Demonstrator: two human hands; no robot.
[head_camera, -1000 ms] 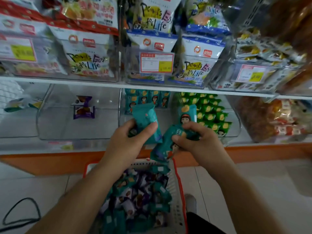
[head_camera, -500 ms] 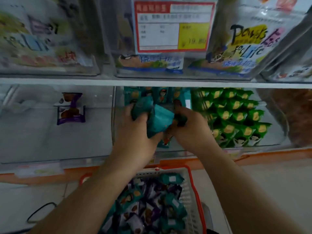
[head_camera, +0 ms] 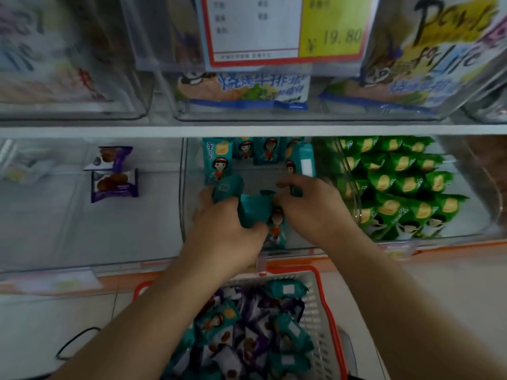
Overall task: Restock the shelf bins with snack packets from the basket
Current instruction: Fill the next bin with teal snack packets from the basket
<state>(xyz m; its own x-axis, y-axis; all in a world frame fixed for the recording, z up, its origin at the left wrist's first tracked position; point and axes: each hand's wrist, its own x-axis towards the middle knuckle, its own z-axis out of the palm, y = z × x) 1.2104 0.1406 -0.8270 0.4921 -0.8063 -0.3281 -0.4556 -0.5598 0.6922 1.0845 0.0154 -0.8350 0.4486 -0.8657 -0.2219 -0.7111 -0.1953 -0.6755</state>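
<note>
Placing step: the left hand (head_camera: 225, 229) grips teal packets (head_camera: 253, 209) inside the middle clear bin (head_camera: 183, 187). The right hand (head_camera: 315, 209) seems to pinch another, though blur hides it. Next: stand them beside the back row, then return to the basket (head_camera: 326, 305).

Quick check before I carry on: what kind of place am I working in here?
Most likely a shop's snack aisle. A red-framed price label reading 19.80 hangs on the upper bin, clear shelf bins hold rows of green packets and teal packets, and a red-rimmed basket of stock sits below.
</note>
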